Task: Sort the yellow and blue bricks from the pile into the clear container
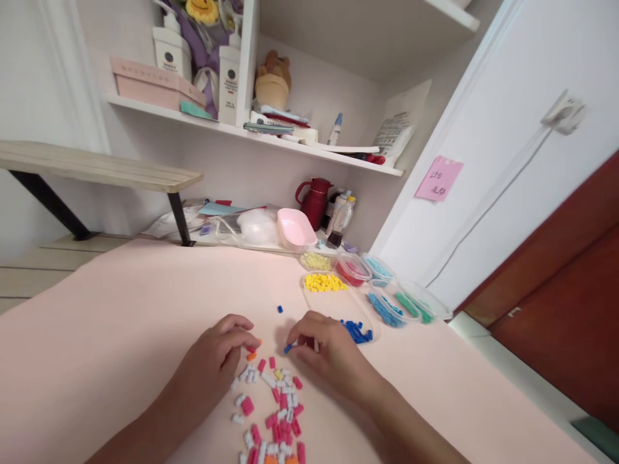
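Observation:
Small toy building bricks [283, 415] in pink, white and orange lie in a loose strip on the pink table, with one yellow-green brick [279, 374] among them. My right hand [326, 345] pinches a blue brick [288, 348] between thumb and fingertips, just above the table. My left hand [222, 348] rests at the top left of the strip, fingers bent and apart, its tips beside an orange brick [251, 356]; its thumb is partly hidden. Another blue brick [280, 309] lies alone beyond both hands.
Right of my right hand, a clear tray [333, 301] holds yellow bricks and blue bricks [356, 332]. Several lidless tubs, including a red one [353, 269] and a green one [425, 303], stand behind it. A pink basin [296, 229] and a dark red jug [315, 203] are at the back.

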A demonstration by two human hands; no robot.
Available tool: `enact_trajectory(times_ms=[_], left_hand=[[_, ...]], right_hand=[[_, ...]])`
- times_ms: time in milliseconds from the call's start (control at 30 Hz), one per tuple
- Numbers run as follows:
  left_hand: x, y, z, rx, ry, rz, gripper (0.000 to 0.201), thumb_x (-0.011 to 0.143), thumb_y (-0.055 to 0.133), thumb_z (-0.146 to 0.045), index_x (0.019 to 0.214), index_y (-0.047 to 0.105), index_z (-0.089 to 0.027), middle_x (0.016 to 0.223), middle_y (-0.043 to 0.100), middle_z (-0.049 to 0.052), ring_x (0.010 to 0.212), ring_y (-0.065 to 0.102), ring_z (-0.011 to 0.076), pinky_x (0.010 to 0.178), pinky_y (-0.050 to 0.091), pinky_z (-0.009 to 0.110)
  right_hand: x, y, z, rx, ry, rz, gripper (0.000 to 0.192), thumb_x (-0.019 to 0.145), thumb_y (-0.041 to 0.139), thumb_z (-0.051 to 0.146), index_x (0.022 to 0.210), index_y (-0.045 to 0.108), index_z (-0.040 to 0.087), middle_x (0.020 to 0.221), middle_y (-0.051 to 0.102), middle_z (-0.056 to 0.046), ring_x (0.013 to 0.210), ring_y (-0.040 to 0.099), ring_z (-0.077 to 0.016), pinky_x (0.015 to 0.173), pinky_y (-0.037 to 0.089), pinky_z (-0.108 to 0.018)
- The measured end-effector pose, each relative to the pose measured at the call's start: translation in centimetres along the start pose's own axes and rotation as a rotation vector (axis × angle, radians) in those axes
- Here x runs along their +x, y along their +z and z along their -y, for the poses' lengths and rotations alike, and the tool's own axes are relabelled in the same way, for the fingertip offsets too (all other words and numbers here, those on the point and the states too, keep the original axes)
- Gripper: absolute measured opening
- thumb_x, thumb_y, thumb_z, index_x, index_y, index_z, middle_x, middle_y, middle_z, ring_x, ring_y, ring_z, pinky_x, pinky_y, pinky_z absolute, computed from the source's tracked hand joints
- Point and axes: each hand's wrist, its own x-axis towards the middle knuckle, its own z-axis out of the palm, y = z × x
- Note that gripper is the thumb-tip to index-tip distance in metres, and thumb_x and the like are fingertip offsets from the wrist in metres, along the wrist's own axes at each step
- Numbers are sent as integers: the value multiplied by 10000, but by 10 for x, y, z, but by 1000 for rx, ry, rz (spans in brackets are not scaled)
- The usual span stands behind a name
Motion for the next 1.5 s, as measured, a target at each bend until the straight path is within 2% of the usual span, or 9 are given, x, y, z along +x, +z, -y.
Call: enact_trajectory(times_ms=[133, 267, 367, 567, 700, 833, 1000, 1133, 1500], left_hand=[[1, 5, 12, -8, 9, -27, 343, 830, 402, -231, 796, 739, -284, 1106, 666, 7, 871, 681, 159, 747, 518, 246], [2, 10, 20, -41, 21, -36, 328, 840, 412, -282, 799, 737, -297, 1102, 667, 4, 836, 686, 154, 723, 517, 239], [2, 11, 19, -48, 11, -78, 337, 844, 410, -294, 782, 741, -301, 1090, 670, 4, 857, 684, 160, 746, 511, 242], [5, 10, 21, -51, -28, -86, 360, 842, 390, -313, 768, 742, -295, 1092, 676, 15, 928, 672, 185, 787, 513, 271], [8, 7, 27, -65, -45, -76, 375, 853, 382, -329, 764, 743, -283, 1084, 690, 37, 959, 669, 203, 838, 510, 304], [9, 3, 26, -131, -46, -70, 342, 852, 402, -334, 765, 726, -269, 1015, 713, 37, 951, 674, 208, 849, 512, 307], [11, -1, 23, -182, -60, -81, 284, 837, 443, -337, 745, 705, -275, 909, 735, 5, 876, 690, 195, 799, 520, 271], [11, -2, 22, -190, -91, -89, 271, 823, 450, -331, 735, 698, -269, 870, 742, 2, 852, 694, 198, 778, 526, 274], [10, -7, 9, -207, -133, -104, 270, 785, 445, -276, 708, 704, -265, 824, 753, -11, 827, 710, 197, 772, 546, 293]], right_hand=[[0, -39, -15, 4, 94, -137, 81, 811, 630, 185, 821, 703, 219, 769, 635, 7, 688, 560, -131, 634, 411, -236], [-4, -64, -33, -153, 236, -117, 108, 790, 610, 193, 776, 716, 215, 810, 661, -9, 698, 573, -145, 651, 424, -264], [-5, -65, -39, -189, 260, -133, 172, 793, 582, 189, 852, 737, 235, 854, 668, -17, 709, 585, -152, 679, 444, -286], [-2, -56, -34, 115, 214, -417, 224, 859, 523, 317, 928, 704, 206, 771, 649, -16, 602, 584, -139, 579, 474, -267], [0, -53, -36, 133, 184, -468, 292, 899, 475, 370, 997, 678, 185, 743, 639, -17, 588, 605, -142, 558, 493, -260], [16, -55, -48, -107, 216, -377, 316, 916, 410, 288, 1008, 688, 169, 763, 687, -39, 673, 648, -164, 635, 511, -278], [43, -62, -59, -345, 218, -182, 185, 810, 573, 201, 854, 751, 217, 886, 748, -41, 826, 667, -201, 745, 479, -297], [51, -62, -63, -528, 250, -27, 177, 754, 648, 182, 863, 769, 251, 927, 754, -37, 905, 664, -225, 757, 456, -295], [46, -52, -61, -700, 270, 138, 230, 832, 593, 226, 969, 762, 301, 1042, 734, -31, 1001, 646, -212, 785, 430, -277]])
